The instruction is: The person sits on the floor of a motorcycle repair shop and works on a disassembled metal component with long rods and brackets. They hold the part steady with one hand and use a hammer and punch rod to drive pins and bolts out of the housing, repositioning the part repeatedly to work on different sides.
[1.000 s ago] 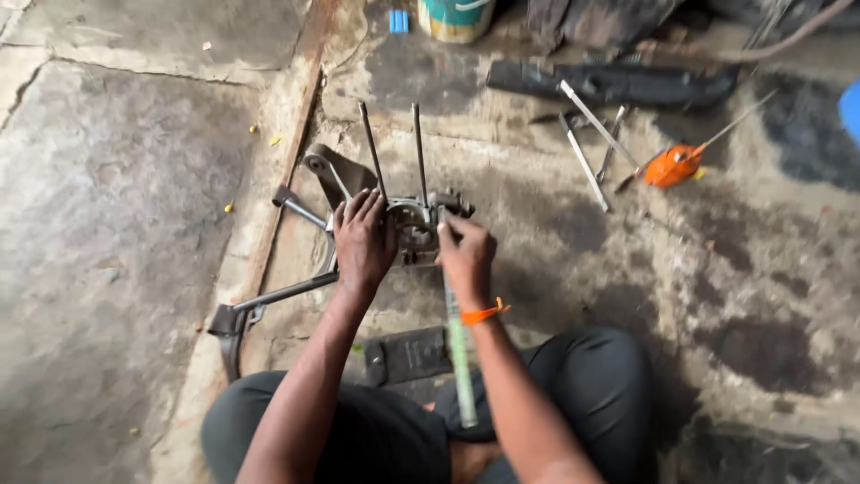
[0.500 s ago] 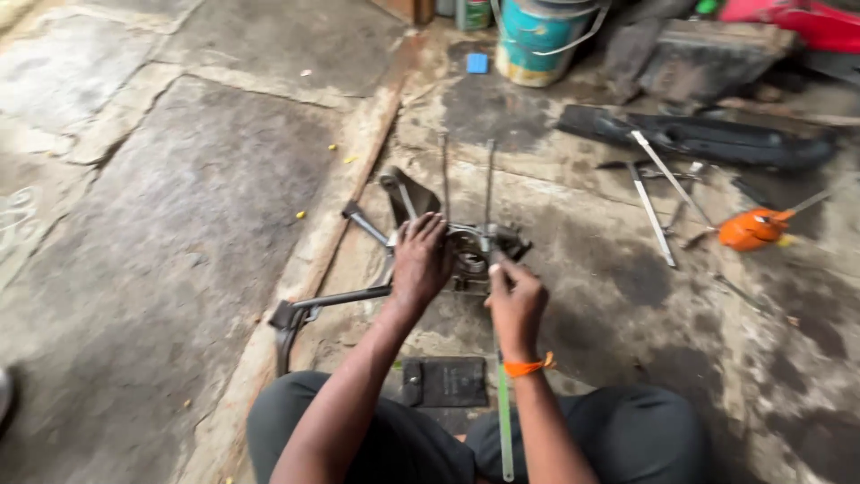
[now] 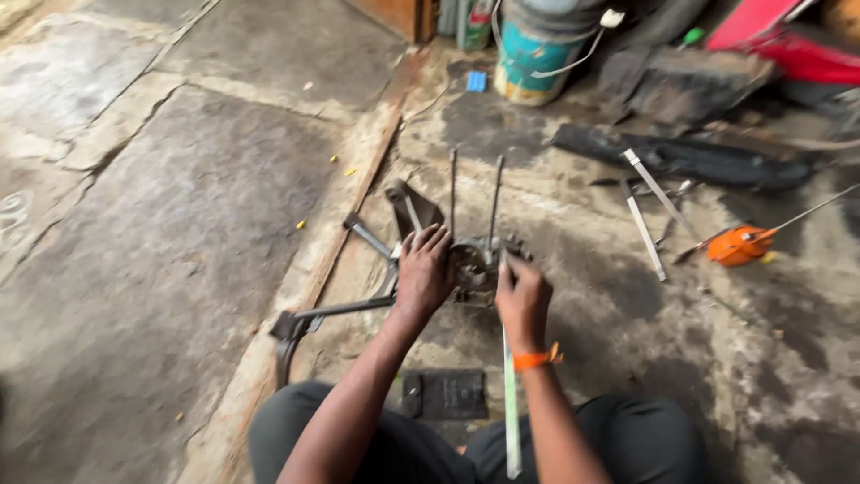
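The floor [image 3: 170,224] is rough grey concrete, stained dark with oil on the right side, and a long worn wooden strip [image 3: 345,202] runs across it from the upper middle down to the lower left. At the centre lies a greasy metal engine part [image 3: 475,264], round and dull grey, with two thin straight steel rods [image 3: 494,202] standing up out of it. It sits on a frame of dark metal bars [image 3: 345,306] that spreads to the left. The left hand [image 3: 424,273] lies flat over the left side of the engine part, fingers spread and pressing on it. The right hand [image 3: 522,296] is closed around something small at the right side of the part; what it grips I cannot tell, but the fingers are curled tight. An orange band [image 3: 536,359] is on the right wrist. A long pale flat strip [image 3: 511,403] lies under the right forearm, and a dark rectangular plate [image 3: 443,394] rests on the floor just before the knees. Farther right lie two flat silver bars [image 3: 647,211] and an orange oil can [image 3: 739,245] with a thin spout. A blue-green bucket [image 3: 536,58] stands at the top.
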